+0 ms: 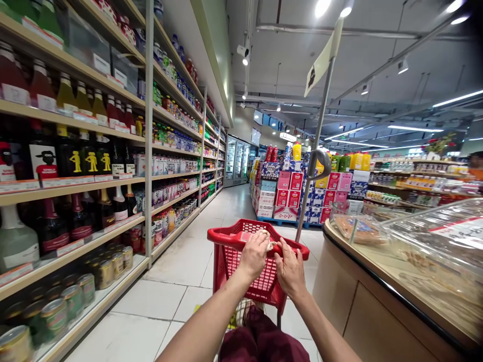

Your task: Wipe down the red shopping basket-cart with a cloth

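Note:
A red plastic shopping cart [249, 290] stands right in front of me. My left hand [254, 255] is closed over its handle [228, 234], left of centre. Beside it, my right hand [291, 269] has its fingers curled over the same handle, with the thumb on the near side. A whitish cord or strap [269, 241] shows between the hands at the fingers; which hand holds it I cannot tell. The cart's slotted basket lies beyond and below my hands, and its contents are mostly hidden.
Shelves [124, 128] of bottles and cans line the left. A grey pole [320, 120] with a sign rises at the cart's right side. Stacked drink cartons [289, 193] stand ahead. A counter [347, 281] with clear covers curves along the right. A tiled aisle [226, 201] runs toward glass-door coolers [237, 158].

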`<state>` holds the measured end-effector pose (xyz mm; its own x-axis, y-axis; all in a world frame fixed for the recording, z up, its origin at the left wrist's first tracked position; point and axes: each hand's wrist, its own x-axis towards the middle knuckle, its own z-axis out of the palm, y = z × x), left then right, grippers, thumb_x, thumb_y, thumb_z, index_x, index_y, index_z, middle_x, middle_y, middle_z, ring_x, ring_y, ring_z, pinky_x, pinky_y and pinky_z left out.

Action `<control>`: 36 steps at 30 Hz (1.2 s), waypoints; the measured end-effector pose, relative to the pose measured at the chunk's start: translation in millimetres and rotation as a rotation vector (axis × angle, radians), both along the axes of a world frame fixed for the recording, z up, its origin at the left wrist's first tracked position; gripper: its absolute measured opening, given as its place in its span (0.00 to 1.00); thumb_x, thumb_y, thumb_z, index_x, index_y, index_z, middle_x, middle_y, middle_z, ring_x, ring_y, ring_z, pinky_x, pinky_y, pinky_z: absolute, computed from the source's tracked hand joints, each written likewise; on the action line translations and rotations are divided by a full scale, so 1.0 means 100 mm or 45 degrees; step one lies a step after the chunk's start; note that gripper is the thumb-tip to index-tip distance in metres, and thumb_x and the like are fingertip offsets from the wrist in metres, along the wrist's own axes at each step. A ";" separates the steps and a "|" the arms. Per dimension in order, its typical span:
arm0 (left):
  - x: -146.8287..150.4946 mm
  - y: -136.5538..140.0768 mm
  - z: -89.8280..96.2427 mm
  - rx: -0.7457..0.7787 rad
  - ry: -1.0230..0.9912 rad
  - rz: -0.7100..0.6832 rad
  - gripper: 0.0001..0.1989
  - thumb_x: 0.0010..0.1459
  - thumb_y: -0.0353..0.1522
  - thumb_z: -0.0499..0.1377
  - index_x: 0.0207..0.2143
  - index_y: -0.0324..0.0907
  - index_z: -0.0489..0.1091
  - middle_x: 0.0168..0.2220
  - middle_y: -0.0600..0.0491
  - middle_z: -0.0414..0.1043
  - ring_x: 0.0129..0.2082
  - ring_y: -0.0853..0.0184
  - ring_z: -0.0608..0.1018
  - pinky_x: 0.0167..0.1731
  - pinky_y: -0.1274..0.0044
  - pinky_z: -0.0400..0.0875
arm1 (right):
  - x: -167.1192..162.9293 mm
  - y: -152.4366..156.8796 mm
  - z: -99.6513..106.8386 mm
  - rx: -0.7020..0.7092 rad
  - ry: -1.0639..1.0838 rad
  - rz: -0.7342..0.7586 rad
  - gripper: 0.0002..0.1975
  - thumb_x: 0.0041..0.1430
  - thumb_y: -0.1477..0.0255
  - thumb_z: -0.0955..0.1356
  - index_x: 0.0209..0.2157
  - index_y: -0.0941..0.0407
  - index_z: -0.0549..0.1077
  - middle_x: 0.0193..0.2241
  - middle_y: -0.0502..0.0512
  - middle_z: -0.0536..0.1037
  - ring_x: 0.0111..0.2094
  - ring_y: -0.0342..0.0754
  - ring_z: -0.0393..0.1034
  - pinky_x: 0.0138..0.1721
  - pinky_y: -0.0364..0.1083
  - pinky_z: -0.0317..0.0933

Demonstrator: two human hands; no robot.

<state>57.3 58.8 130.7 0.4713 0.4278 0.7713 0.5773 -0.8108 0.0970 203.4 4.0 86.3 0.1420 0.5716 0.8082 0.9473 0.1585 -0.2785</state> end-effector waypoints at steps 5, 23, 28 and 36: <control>-0.34 0.13 0.04 -0.103 -0.154 0.228 0.17 0.56 0.24 0.46 0.43 0.43 0.68 0.49 0.50 0.69 0.52 0.65 0.67 0.53 0.61 0.58 | 0.03 -0.01 -0.01 0.001 -0.009 -0.017 0.25 0.60 0.64 0.52 0.57 0.59 0.53 0.50 0.60 0.68 0.52 0.50 0.58 0.55 0.57 0.41; -0.04 0.01 -0.04 0.045 0.040 0.076 0.20 0.56 0.24 0.46 0.50 0.44 0.63 0.54 0.50 0.63 0.57 0.64 0.60 0.55 0.62 0.55 | 0.06 -0.02 -0.03 -0.010 -0.065 -0.029 0.24 0.60 0.64 0.52 0.56 0.58 0.55 0.52 0.59 0.66 0.54 0.50 0.57 0.55 0.57 0.41; -0.30 0.13 0.00 -0.091 -0.053 0.338 0.19 0.55 0.24 0.46 0.48 0.41 0.65 0.53 0.47 0.64 0.55 0.62 0.63 0.53 0.59 0.56 | 0.05 -0.01 -0.03 -0.005 -0.021 -0.029 0.24 0.60 0.64 0.52 0.56 0.58 0.56 0.52 0.59 0.66 0.54 0.51 0.56 0.56 0.57 0.41; 0.05 -0.02 -0.01 0.032 0.078 0.042 0.19 0.57 0.26 0.46 0.50 0.44 0.63 0.53 0.51 0.64 0.56 0.64 0.62 0.55 0.61 0.54 | 0.11 0.01 -0.05 -0.002 -0.009 -0.006 0.25 0.60 0.64 0.51 0.56 0.58 0.55 0.53 0.59 0.65 0.54 0.49 0.57 0.56 0.56 0.41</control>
<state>62.3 56.3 129.3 0.5036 0.4246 0.7524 0.6080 -0.7929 0.0405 214.3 4.7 81.7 0.1385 0.5724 0.8082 0.9500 0.1538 -0.2718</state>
